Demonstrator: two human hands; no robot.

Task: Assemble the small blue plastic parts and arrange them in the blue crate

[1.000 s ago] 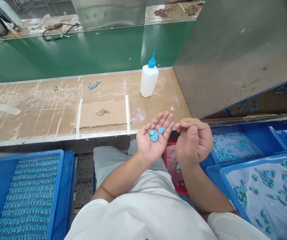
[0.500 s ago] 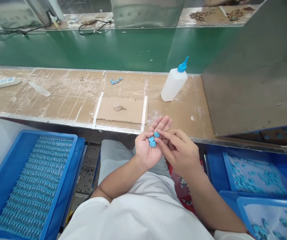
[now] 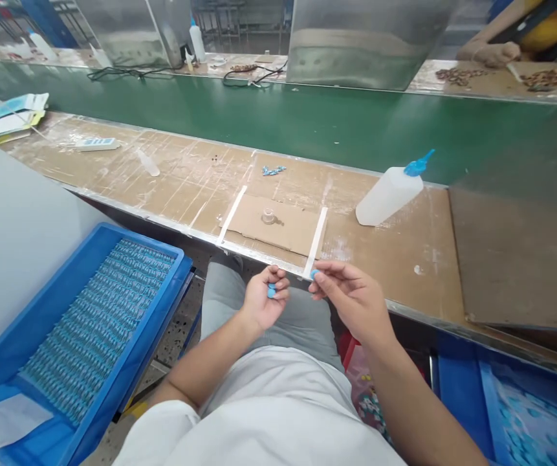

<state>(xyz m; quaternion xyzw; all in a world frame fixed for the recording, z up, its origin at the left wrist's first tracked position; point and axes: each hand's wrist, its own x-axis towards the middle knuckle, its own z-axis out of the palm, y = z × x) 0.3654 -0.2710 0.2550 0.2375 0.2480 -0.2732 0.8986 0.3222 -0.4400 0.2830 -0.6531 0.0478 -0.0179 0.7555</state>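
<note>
My left hand (image 3: 264, 301) is curled palm up over small blue discs (image 3: 271, 290), which show between its fingers and palm. To its right, my right hand (image 3: 350, 294) pinches one blue disc (image 3: 314, 274) between thumb and fingertips. Both hands are above my lap, just off the bench's front edge. Beyond them a cardboard piece (image 3: 253, 226), fixed with white tape strips, carries a small clear cup (image 3: 268, 215). Behind the cardboard lies a little group of blue-and-white pieces (image 3: 273, 170). A white squeeze bottle (image 3: 389, 195) with a blue nozzle stands at the right.
A blue tray (image 3: 174, 249) at my left holds rows of small blue pieces. Another blue tray (image 3: 489, 414) with blue pieces is at lower right. A metal panel (image 3: 521, 246) bounds the bench's right side. Across the green belt (image 3: 259, 116), another person's hand (image 3: 499, 54) is near brown pieces.
My hands have moved apart. The left fingers have curled over the discs, and the right hand has lifted one disc away. The view has swung to the left.
</note>
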